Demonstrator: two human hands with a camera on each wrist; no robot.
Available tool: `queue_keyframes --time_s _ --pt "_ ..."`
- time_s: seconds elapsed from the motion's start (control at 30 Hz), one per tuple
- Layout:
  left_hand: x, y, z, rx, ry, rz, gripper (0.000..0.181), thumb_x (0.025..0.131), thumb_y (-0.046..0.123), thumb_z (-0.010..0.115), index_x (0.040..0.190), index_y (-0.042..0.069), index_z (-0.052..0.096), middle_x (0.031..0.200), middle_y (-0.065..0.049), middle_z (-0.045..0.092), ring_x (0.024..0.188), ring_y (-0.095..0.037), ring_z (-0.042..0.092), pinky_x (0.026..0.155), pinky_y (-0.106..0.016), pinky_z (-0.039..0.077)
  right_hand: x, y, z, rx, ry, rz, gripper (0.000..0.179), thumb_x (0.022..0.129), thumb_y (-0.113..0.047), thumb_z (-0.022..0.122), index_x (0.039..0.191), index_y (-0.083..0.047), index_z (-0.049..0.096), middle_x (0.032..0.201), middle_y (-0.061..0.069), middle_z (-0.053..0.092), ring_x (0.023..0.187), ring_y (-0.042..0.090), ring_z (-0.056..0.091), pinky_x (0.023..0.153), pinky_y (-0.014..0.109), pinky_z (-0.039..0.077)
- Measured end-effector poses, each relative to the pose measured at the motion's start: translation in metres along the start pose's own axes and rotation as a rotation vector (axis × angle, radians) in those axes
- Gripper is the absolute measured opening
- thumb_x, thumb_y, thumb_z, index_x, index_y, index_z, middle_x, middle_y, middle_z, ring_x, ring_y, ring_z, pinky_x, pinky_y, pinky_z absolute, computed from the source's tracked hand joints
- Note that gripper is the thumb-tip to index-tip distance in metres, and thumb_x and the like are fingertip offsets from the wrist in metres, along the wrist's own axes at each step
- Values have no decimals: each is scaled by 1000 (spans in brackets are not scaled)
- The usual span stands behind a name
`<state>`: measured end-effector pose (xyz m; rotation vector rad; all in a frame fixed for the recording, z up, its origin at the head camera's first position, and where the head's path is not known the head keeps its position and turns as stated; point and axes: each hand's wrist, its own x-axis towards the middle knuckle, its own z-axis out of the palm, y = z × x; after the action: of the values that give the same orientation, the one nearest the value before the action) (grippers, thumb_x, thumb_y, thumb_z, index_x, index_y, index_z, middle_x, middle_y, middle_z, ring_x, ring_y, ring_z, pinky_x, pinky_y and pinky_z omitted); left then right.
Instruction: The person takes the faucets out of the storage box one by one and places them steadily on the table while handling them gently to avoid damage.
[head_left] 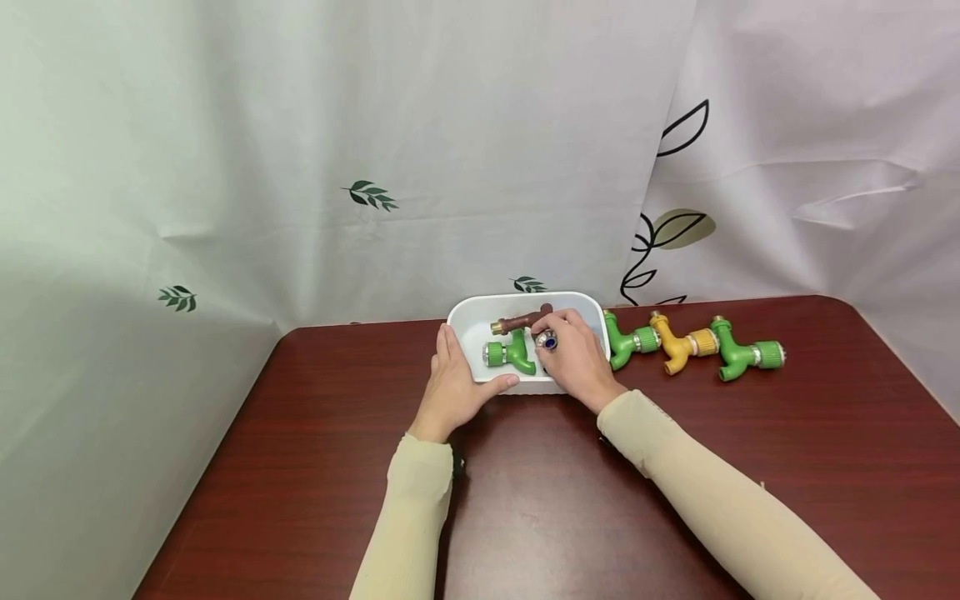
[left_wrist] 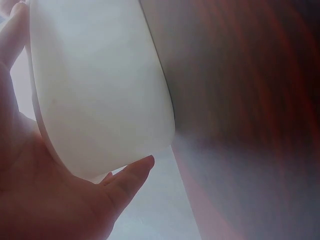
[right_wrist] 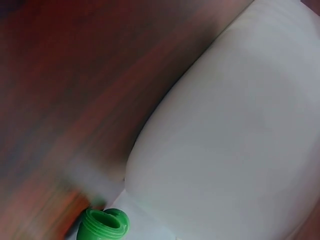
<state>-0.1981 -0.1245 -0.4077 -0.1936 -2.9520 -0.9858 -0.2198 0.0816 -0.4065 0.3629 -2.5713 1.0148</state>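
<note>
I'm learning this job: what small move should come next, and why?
Probably settle the silver-ended tap in the bin and let go: the right hand holds it inside the rim, while the left hand braces the bin's side.

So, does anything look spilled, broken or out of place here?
Nothing stands out: no spill or damage shows. Taps lie in the white tub, and three more taps lie in a row beside it.

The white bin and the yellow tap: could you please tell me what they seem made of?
White bin: probably plastic with a smooth, satin finish, judging by its rounded, moulded-looking corner. Yellow tap: perhaps softly glossy plastic, from its evenly coloured body and ribbed knob, though painted metal is possible.
</note>
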Motion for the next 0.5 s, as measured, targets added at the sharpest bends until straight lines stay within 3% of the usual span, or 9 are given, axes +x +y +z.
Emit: queue_keyframes --time_s 0.2,0.5 --pt "0 0 0 1 4 1 134 78 61 78 156 -8 -5 166 -22 -6 146 -49 18 115 -51 29 0 4 0 2 28 -34 22 81 -4 75 103 -9 74 115 15 63 100 32 63 83 45 51" --pt "1 0 0 1 -7 -3 133 79 61 78 156 -8 -6 166 -21 -8 148 -48 12 116 -51 27 1 2 -5 47 65 -38 28 80 -4 82 106 -9 73 115 14 63 101 30 62 88 44 49"
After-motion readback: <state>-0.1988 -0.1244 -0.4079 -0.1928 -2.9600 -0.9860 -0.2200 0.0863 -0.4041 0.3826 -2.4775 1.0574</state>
